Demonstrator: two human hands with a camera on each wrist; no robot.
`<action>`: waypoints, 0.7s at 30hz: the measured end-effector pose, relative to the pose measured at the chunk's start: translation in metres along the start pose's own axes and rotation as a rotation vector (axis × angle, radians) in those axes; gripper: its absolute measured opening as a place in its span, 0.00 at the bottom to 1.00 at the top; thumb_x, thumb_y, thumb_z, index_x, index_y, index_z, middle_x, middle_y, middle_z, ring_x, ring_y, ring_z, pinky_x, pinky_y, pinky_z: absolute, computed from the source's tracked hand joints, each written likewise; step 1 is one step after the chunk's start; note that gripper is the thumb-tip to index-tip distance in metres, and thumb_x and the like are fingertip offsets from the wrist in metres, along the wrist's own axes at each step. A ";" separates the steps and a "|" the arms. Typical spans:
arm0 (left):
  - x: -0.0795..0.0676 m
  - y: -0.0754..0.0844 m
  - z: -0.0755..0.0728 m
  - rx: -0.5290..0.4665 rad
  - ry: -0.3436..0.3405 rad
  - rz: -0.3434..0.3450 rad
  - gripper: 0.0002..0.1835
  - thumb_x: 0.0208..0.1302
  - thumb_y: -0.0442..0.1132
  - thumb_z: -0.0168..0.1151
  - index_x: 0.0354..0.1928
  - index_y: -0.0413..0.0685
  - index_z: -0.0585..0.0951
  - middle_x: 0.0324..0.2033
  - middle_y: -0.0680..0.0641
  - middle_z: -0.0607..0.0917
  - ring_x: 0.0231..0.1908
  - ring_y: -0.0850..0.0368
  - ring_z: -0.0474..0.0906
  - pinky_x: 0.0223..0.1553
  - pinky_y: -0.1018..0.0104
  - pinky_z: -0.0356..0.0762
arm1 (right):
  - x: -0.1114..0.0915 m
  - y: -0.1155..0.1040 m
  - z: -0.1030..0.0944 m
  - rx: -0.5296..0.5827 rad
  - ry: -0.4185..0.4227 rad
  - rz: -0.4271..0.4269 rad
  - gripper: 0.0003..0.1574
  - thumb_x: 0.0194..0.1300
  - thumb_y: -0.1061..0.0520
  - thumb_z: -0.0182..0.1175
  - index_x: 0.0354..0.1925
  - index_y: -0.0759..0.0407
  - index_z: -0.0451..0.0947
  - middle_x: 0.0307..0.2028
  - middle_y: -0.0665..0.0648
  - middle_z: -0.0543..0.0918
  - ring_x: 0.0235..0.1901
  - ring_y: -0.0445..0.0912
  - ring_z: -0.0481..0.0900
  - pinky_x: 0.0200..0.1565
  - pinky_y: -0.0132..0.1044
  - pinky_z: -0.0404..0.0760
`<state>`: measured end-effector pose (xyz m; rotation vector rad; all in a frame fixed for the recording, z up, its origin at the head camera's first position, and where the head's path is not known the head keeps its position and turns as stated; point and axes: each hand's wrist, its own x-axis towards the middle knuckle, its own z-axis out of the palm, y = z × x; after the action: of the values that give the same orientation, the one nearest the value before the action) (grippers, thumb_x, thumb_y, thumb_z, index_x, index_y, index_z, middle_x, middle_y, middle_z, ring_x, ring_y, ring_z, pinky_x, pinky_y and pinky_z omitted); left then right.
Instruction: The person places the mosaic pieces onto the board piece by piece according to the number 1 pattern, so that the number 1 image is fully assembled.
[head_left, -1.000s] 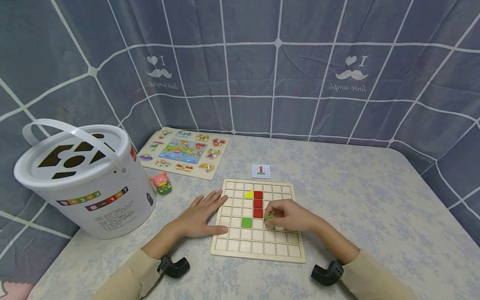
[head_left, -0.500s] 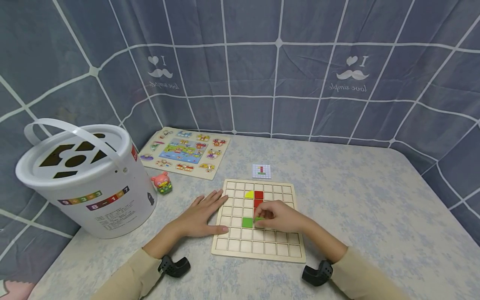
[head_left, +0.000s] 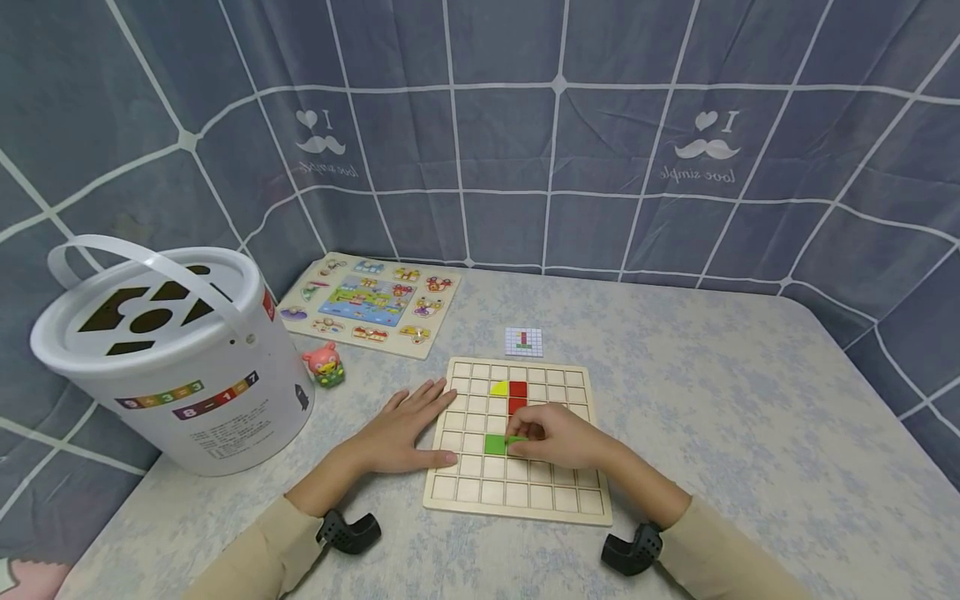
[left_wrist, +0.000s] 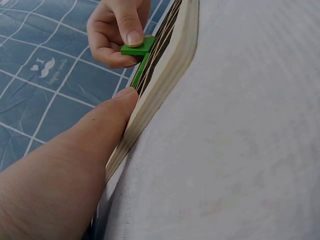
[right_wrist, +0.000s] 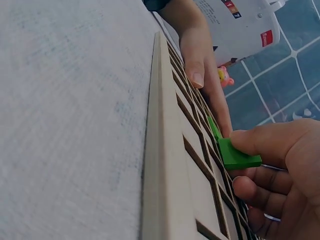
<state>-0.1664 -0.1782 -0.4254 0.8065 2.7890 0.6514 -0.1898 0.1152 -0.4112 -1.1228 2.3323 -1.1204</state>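
A wooden grid board lies on the table. My left hand lies flat at its left side, thumb on the board and fingertips at the edge. Between thumb and fingers, my right hand pinches a green square tile, tilted over the grid just right of a second green tile seated in a cell. In the left wrist view the pinched tile shows above the seated one. Red square tiles run down a column, the lowest hidden by my right hand. A yellow round-edged tile sits left of the top red one.
Behind the board lies a small pattern card. A picture puzzle board stands farther back left, with a pink toy figure before it. A large white bucket occupies the left side. A grey checked curtain hangs behind the table.
My right hand has moved left with the green tile, to beside the seated green tile, and now covers the lowest red tile. My left hand stays in place.
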 end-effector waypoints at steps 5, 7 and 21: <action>0.001 0.000 0.000 -0.005 0.000 0.003 0.51 0.61 0.68 0.58 0.77 0.49 0.53 0.76 0.43 0.49 0.75 0.46 0.40 0.69 0.41 0.37 | -0.001 -0.001 -0.001 -0.012 -0.005 -0.006 0.03 0.67 0.54 0.64 0.38 0.52 0.81 0.25 0.43 0.76 0.25 0.36 0.68 0.30 0.31 0.71; 0.001 0.001 0.000 -0.008 0.001 0.004 0.51 0.61 0.68 0.58 0.77 0.49 0.53 0.76 0.42 0.49 0.75 0.46 0.40 0.69 0.40 0.37 | -0.002 -0.002 -0.001 -0.011 -0.006 -0.012 0.03 0.66 0.55 0.64 0.38 0.52 0.81 0.25 0.43 0.76 0.25 0.36 0.68 0.30 0.31 0.71; 0.000 0.001 0.001 -0.010 0.017 0.013 0.50 0.61 0.67 0.58 0.77 0.49 0.54 0.75 0.42 0.50 0.74 0.45 0.42 0.69 0.39 0.38 | -0.004 -0.001 0.003 -0.003 0.049 0.004 0.06 0.64 0.56 0.67 0.39 0.52 0.79 0.29 0.43 0.79 0.29 0.38 0.75 0.33 0.32 0.75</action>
<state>-0.1661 -0.1770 -0.4260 0.8211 2.7959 0.6770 -0.1848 0.1168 -0.4126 -1.1033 2.3727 -1.1560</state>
